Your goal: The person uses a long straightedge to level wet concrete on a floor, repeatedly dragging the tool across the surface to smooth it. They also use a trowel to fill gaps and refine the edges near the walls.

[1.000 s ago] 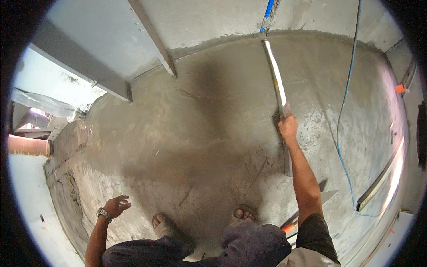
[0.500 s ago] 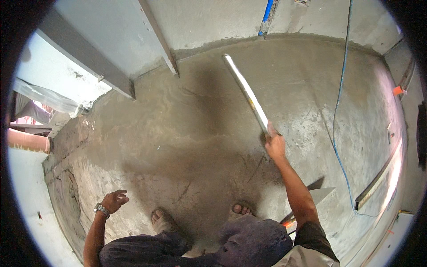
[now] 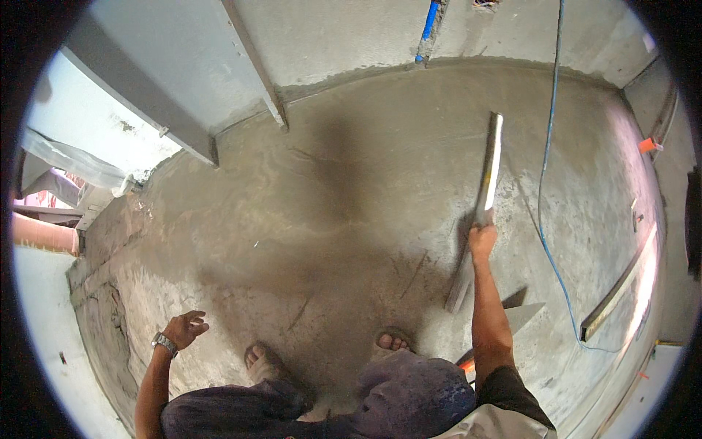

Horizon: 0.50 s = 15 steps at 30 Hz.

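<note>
My right hand (image 3: 482,240) is closed around a long, straight metal straightedge (image 3: 493,164), gripping it partway along. The bar points away from me over the concrete floor (image 3: 380,175); its upper part shines white, and its lower end runs down beside my forearm. My left hand (image 3: 185,331), with a watch on its wrist, hangs over the floor at the lower left. Its fingers are loosely bent and apart, holding nothing. Beside my right forearm lies a flat, pale grey pointed sheet (image 3: 523,316), partly hidden by the arm.
A blue cable (image 3: 545,168) runs down the floor on the right. Near it lies a rectangular metal tube (image 3: 621,293). An orange piece (image 3: 648,145) sits by the right wall. Grey panels (image 3: 183,66) stand at the upper left, and a blue pipe (image 3: 430,22) comes down the far wall.
The straightedge has swung to the right, from slanting up-left to nearly straight ahead. My right hand has moved slightly right and nearer with it. My left hand has barely shifted.
</note>
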### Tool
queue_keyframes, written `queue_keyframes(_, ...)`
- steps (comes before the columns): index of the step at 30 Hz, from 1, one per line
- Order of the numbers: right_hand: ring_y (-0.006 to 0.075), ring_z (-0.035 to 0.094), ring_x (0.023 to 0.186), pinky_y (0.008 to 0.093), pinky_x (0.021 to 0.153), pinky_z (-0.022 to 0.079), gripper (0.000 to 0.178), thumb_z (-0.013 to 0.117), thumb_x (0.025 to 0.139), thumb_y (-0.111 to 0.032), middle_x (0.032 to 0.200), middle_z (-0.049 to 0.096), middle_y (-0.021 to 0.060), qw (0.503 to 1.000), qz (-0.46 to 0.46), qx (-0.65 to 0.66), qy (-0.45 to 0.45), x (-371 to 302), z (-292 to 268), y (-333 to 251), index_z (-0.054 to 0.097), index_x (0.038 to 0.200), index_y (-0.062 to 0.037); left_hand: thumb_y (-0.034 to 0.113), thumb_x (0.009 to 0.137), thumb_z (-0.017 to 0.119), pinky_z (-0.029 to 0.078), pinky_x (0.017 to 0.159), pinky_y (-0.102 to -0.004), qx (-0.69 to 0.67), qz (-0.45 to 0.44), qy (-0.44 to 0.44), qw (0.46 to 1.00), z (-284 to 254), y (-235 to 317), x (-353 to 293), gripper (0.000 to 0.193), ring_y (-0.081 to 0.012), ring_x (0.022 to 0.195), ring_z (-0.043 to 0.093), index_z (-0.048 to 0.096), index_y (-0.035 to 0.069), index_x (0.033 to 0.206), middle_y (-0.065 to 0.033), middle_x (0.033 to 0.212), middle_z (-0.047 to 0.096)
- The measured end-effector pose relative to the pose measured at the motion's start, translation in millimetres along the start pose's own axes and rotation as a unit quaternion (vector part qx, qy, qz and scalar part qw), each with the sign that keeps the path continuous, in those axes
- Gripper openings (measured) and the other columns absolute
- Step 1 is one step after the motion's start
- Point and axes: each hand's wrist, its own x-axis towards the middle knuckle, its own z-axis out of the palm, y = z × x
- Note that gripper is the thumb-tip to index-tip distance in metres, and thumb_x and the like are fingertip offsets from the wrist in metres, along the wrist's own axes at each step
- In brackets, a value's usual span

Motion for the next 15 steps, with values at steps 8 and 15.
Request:
queue_keyframes(8, 0.0407, 0.061, 0.076, 0.0454, 0.067, 0.049, 0.06, 0.058, 0.074, -0.002, 0.085, 0.06, 0.025, 0.979, -0.162, 0.045, -0.114, -52, 36, -57, 0.042, 0.131, -0.0012, 0.037, 0.083, 0.062, 0.051, 0.081, -0.0388, -0.012, -0.002, -0.003, 1.0, -2, 8, 7, 0.051, -0.0286, 0.097, 0.063, 0.053, 0.006, 0.123, -0.0155, 0.111, 0.063)
queue_keyframes(15, 0.0385, 0.062, 0.066, 0.0449, 0.06, 0.051, 0.072, 0.058, 0.079, -0.004, 0.084, 0.059, 0.0277, 0.937, -0.278, -0.033, -0.209, -70, 51, -116, 0.023, 0.142, -0.0115, 0.035, 0.084, 0.062, 0.052, 0.08, -0.0377, 0.012, -0.016, -0.006, 1.0, -3, 11, -1, 0.05, -0.0281, 0.095, 0.064, 0.053, 0.006, 0.123, -0.0159, 0.112, 0.062)
